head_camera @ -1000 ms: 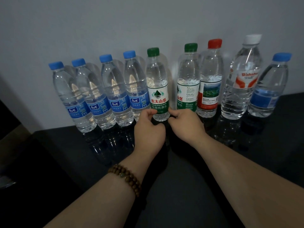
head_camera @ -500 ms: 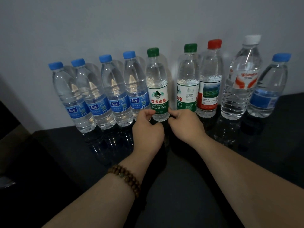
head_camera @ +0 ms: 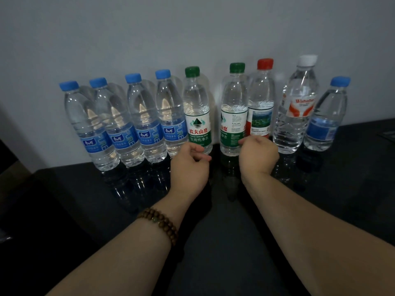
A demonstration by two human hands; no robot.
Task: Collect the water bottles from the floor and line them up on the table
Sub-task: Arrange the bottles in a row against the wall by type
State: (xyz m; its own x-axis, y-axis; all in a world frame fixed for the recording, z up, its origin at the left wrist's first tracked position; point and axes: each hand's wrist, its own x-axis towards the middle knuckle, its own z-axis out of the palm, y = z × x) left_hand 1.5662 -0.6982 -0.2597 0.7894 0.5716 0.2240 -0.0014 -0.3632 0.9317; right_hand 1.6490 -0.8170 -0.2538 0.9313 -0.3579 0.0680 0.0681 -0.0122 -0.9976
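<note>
Nine water bottles stand upright in a row on the black table, backs near the pale wall. Starting at the left are four blue-capped bottles packed close together, nearly touching one another. Next comes a green-capped bottle, with the left hand curled loosely at its base, thumb and fingertips just beside the plastic or grazing it; whether they actually pinch it I cannot tell. A small gap follows, then a second green-capped bottle, and the right hand sits in a loose fist low in front of it, its thumb against the label; no firm clasp shows. Further right stand a red-capped bottle, a tall white-capped bottle and a shorter blue-capped one. All look full, so they are likely fairly heavy and steady, though thin walls would dent under a hard squeeze and the glossy tabletop lets them slide. Holding around the labelled middle seems best.
</note>
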